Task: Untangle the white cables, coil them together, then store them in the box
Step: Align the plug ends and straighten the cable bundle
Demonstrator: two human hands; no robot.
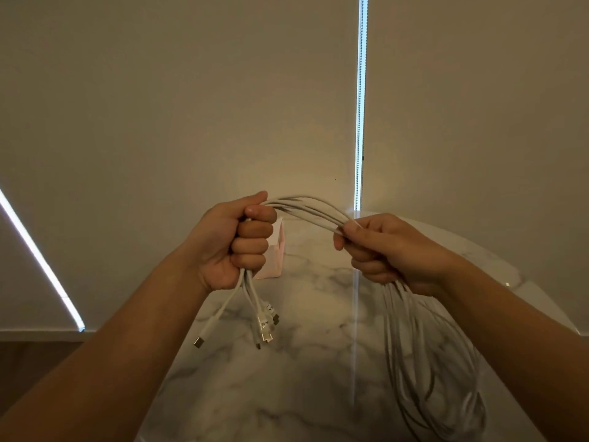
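Several white cables (314, 209) run as one bundle between my two hands, held up above the table. My left hand (237, 242) is a fist around the bundle near its ends, and the plug ends (264, 327) dangle below it. My right hand (385, 247) grips the same bundle further along; below it the rest of the cables hangs in long blurred loops (427, 362) down to the table. A small pale pink box (274, 260) stands on the table behind my left hand, mostly hidden by it.
A round white marble table (306, 378) lies under my hands. Beige roller blinds (191, 106) fill the background, with a bright vertical gap and a bead chain (360, 122) between them. Dark floor shows at lower left.
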